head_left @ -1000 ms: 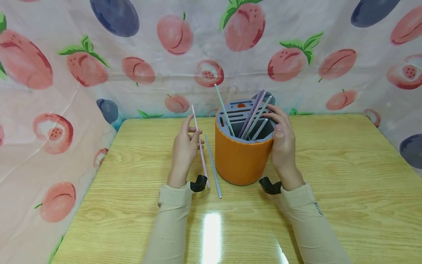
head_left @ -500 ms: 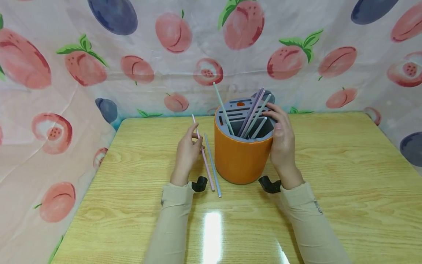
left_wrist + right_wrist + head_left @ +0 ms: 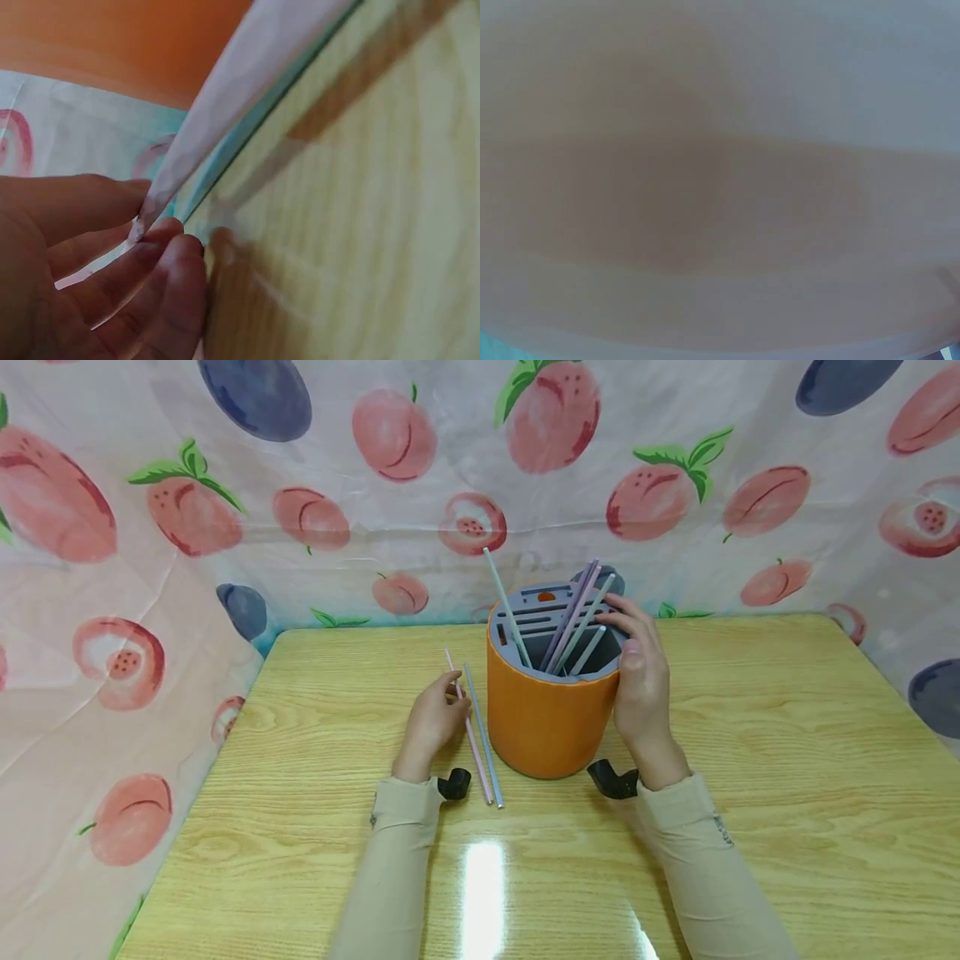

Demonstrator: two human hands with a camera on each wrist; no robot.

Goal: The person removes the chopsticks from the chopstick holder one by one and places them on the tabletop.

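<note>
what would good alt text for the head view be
A person's left hand pinches a pink stick next to a blue stick on a wood-grain table, while the right hand holds an orange holder with purple, pink and green sticks leaning in it. A fruit-print cloth hangs behind.

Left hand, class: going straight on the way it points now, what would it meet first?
Probably the blue stick, just beyond the pink stick that the left hand pinches; the orange holder stands past it, though height is hard to judge.
</note>
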